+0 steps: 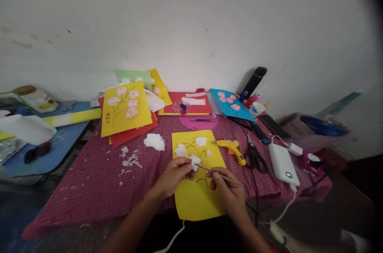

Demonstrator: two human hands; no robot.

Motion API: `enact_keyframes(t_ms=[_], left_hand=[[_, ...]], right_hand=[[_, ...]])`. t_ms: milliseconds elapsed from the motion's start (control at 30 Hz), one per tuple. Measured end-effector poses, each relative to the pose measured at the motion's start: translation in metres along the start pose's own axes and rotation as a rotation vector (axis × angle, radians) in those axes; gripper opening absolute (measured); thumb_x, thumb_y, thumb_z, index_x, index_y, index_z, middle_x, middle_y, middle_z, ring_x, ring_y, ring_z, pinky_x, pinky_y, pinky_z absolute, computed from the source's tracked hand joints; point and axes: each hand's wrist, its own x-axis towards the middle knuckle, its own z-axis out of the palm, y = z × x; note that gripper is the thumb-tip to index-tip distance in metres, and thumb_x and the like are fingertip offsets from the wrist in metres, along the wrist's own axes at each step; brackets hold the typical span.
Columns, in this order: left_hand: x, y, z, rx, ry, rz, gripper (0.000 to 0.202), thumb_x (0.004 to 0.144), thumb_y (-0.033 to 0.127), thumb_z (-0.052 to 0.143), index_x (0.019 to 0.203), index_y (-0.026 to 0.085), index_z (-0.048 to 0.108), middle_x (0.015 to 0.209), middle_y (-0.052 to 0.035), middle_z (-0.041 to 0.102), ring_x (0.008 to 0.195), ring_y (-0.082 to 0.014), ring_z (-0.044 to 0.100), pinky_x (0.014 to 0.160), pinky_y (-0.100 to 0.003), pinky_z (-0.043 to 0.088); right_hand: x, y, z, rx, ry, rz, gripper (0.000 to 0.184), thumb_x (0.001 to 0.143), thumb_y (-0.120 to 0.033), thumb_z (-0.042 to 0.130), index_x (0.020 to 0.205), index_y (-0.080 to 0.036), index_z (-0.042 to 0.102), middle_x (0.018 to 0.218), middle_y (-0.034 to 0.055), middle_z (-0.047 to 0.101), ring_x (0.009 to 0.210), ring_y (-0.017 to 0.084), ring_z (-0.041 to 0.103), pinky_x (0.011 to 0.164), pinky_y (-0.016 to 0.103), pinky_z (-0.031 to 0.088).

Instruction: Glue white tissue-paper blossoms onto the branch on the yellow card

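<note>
Pinched a small white paper piece (195, 163) between the thumb and fingers of the left hand (176, 175); gripped a thin stick (227, 179) in the right hand (229, 191), with its tip at the paper. Held both above a yellow sheet (200, 205) bearing drawn branches and white blossoms (201, 141). Had a yellow glue gun (230, 145) at the sheet's right edge, black scissors (255, 156) beyond, white paper (154, 141) and scraps (130, 162) leftward, and a blue flower card (243, 111) farther back.

To the left, a jar (42, 100) on a blue table (60, 157); to the right, a white power bank (283, 161) with a white cord (295, 196).
</note>
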Motion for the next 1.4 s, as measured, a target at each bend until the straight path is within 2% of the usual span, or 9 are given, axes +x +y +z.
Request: enact_keyframes(t_ms=[100, 200, 433, 667, 1000, 1167, 1300, 1400], left_hand=[[-0.001, 0.001, 0.0, 0.014, -0.022, -0.02, 0.019, 0.07, 0.02, 0.07, 0.087, 0.011, 0.075, 0.081, -0.0063, 0.071, 0.071, -0.0143, 0.063, 0.067, -0.026, 0.05], [-0.002, 0.001, 0.001, 0.036, -0.029, -0.044, 0.023, 0.069, 0.018, 0.067, 0.088, 0.012, 0.076, 0.083, -0.0073, 0.072, 0.071, -0.0147, 0.064, 0.067, -0.026, 0.05], [-0.003, 0.0, 0.004, 0.148, -0.031, -0.049, 0.024, 0.072, 0.025, 0.07, 0.092, 0.013, 0.075, 0.076, -0.0046, 0.07, 0.064, -0.013, 0.062, 0.062, -0.025, 0.049], [-0.004, 0.002, 0.005, 0.128, -0.033, -0.083, 0.026, 0.073, 0.028, 0.073, 0.092, 0.012, 0.075, 0.077, -0.0063, 0.071, 0.063, -0.0127, 0.062, 0.062, -0.025, 0.048], [-0.006, 0.001, 0.001, 0.177, -0.085, -0.049, 0.019, 0.076, 0.023, 0.066, 0.09, 0.013, 0.074, 0.081, -0.0062, 0.072, 0.066, -0.0134, 0.064, 0.065, -0.025, 0.05], [-0.007, 0.002, -0.001, 0.157, -0.155, -0.007, 0.02, 0.073, 0.023, 0.073, 0.091, 0.013, 0.073, 0.082, -0.0066, 0.072, 0.071, -0.0148, 0.064, 0.067, -0.026, 0.05], [-0.007, 0.002, 0.0, 0.166, -0.093, -0.042, 0.026, 0.077, 0.036, 0.074, 0.088, 0.012, 0.072, 0.086, -0.0093, 0.072, 0.07, -0.015, 0.065, 0.066, -0.027, 0.05], [-0.006, 0.003, 0.003, 0.172, -0.039, -0.084, 0.03, 0.078, 0.039, 0.073, 0.088, 0.011, 0.072, 0.087, -0.0105, 0.073, 0.069, -0.0151, 0.065, 0.065, -0.027, 0.05]], right_hand=[[0.001, 0.0, -0.001, -0.031, 0.033, -0.01, 0.019, 0.089, -0.037, 0.067, 0.093, -0.02, 0.074, 0.079, 0.0057, 0.074, 0.055, 0.015, 0.061, 0.052, 0.028, 0.052], [0.003, 0.001, -0.002, -0.068, 0.058, -0.014, 0.023, 0.089, -0.04, 0.066, 0.083, -0.019, 0.074, 0.076, 0.0066, 0.073, 0.052, 0.015, 0.061, 0.051, 0.029, 0.051], [0.005, 0.012, -0.005, 0.126, 0.088, 0.096, 0.025, 0.085, -0.043, 0.072, 0.091, -0.018, 0.07, 0.072, 0.0054, 0.073, 0.048, 0.015, 0.059, 0.047, 0.027, 0.048], [0.002, 0.012, -0.005, 0.17, 0.092, 0.092, 0.024, 0.084, -0.04, 0.073, 0.091, -0.018, 0.07, 0.072, 0.0048, 0.072, 0.049, 0.013, 0.059, 0.048, 0.026, 0.048], [0.003, 0.008, -0.003, 0.136, 0.089, 0.094, 0.026, 0.084, -0.042, 0.073, 0.091, -0.018, 0.071, 0.073, 0.0053, 0.073, 0.05, 0.014, 0.059, 0.049, 0.028, 0.048], [0.002, 0.007, -0.003, 0.091, 0.098, 0.082, 0.027, 0.084, -0.044, 0.073, 0.091, -0.019, 0.071, 0.074, 0.0054, 0.073, 0.05, 0.015, 0.059, 0.05, 0.029, 0.049], [0.0, 0.007, -0.004, 0.094, 0.09, 0.08, 0.023, 0.085, -0.042, 0.072, 0.092, -0.019, 0.071, 0.075, 0.0054, 0.073, 0.05, 0.016, 0.06, 0.051, 0.029, 0.05], [0.0, 0.005, -0.004, 0.102, 0.088, 0.063, 0.021, 0.085, -0.039, 0.073, 0.091, -0.019, 0.071, 0.073, 0.0055, 0.073, 0.05, 0.015, 0.06, 0.051, 0.029, 0.05]])
